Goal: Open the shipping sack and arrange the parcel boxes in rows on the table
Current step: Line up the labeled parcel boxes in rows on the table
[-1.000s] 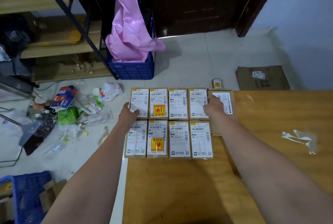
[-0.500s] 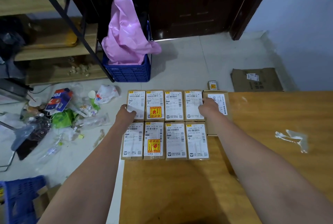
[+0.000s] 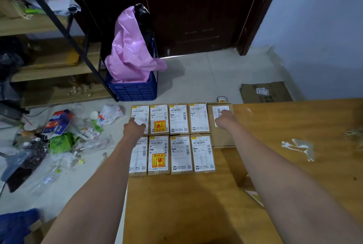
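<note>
While both hands were pressing inward on the far row a second ago, the right hand (image 3: pixel 225 119) now sits further out, on the white label of the larger brown cardboard box (image 3: pixel 221 124) at the right end of that row, instead of at the seam beside it. The left hand (image 3: pixel 134 128) has barely shifted: it rests on the near left corner of the far-left small brown labelled parcel box (image 3: pixel 139 119). Its fingers seem loosely curled over the edge, though I cannot tell whether they grip. Those of the right hand look flat on the label, but blur hides whether they are spread.

I judge this as squaring-up: the grid is nearly set and only alignment remains.

Eight small parcel boxes (image 3: pixel 179 137) lie in two rows of four at the far left corner of the orange-brown wooden table (image 3: pixel 294 165), touching side by side, labels up. Each one's long axis runs away from the person, toward the dark wooden door (image 3: pixel 196 18). The larger box lies the same way, its label text turned sideways.
</note>
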`<state>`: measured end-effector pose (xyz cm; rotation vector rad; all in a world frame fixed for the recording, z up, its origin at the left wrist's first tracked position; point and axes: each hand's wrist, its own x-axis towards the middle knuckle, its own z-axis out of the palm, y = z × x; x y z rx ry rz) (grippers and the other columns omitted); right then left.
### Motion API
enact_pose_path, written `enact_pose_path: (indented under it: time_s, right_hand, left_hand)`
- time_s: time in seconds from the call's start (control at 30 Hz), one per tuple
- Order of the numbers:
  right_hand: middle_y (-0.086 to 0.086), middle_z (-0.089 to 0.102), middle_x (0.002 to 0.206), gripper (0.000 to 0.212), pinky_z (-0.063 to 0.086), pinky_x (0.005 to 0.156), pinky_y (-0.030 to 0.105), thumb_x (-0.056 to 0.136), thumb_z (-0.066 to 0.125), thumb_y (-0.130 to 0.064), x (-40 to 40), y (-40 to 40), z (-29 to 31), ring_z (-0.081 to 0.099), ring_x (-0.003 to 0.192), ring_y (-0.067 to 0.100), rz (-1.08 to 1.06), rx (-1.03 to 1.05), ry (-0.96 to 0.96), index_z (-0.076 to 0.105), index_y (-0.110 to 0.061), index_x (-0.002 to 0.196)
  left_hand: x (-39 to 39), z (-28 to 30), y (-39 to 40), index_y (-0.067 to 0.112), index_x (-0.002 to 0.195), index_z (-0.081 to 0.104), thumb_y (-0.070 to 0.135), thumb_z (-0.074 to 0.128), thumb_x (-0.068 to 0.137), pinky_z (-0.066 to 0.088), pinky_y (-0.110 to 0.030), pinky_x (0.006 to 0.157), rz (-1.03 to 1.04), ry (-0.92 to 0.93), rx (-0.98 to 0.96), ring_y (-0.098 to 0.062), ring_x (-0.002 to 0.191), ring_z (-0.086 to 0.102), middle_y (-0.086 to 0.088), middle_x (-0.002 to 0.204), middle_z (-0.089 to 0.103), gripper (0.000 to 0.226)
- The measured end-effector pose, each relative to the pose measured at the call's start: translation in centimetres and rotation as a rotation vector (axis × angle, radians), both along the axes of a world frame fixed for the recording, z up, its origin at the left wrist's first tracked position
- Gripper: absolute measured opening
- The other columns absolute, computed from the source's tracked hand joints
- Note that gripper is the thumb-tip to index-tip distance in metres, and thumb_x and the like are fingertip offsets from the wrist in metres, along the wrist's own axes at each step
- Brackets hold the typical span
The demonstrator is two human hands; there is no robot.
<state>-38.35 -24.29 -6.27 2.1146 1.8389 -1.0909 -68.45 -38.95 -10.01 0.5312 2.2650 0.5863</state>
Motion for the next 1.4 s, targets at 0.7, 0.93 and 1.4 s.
enact_pose_path:
  time_s: [0.7, 0.93, 1.4]
  right_hand:
    - [0.012, 0.052, 0.135, 0.052, 0.049, 0.098, 0.042, 0.088, 0.061, -0.024, 4.1, 1.3, -4.7, 0.049, 0.126, 0.032, -0.103, -0.081, -0.003, 0.045, -0.013, 0.136]
    - [0.012, 0.055, 0.135, 0.047, 0.051, 0.097, 0.038, 0.090, 0.062, -0.017, 2.9, 1.9, -4.4, 0.052, 0.123, 0.031, -0.077, -0.100, -0.032, 0.049, -0.009, 0.135]
    - [0.011, 0.056, 0.138, 0.042, 0.046, 0.083, 0.029, 0.095, 0.051, -0.015, 4.1, 1.6, 2.7, 0.058, 0.119, 0.029, 0.148, -0.087, -0.077, 0.054, -0.007, 0.136]
  left_hand:
    - [0.5, -1.9, -1.0, 0.023, 0.153, 0.025, 0.028, 0.049, 0.095, 0.041, -0.054, 0.105, 0.001, 0.150, -0.092, -0.042, 0.130, 0.040, -0.023, 0.146, 0.035, 0.063]
    - [0.4, -2.1, -0.2, 0.023, 0.154, 0.025, 0.027, 0.047, 0.095, 0.051, -0.033, 0.061, -0.008, 0.089, -0.126, -0.038, 0.108, 0.059, -0.020, 0.143, 0.042, 0.063]
    - [7.9, 4.4, 3.5, 0.016, 0.142, 0.046, 0.026, 0.051, 0.097, 0.051, -0.039, 0.091, -0.206, 0.100, 0.062, -0.032, 0.103, 0.060, -0.010, 0.130, 0.055, 0.046]
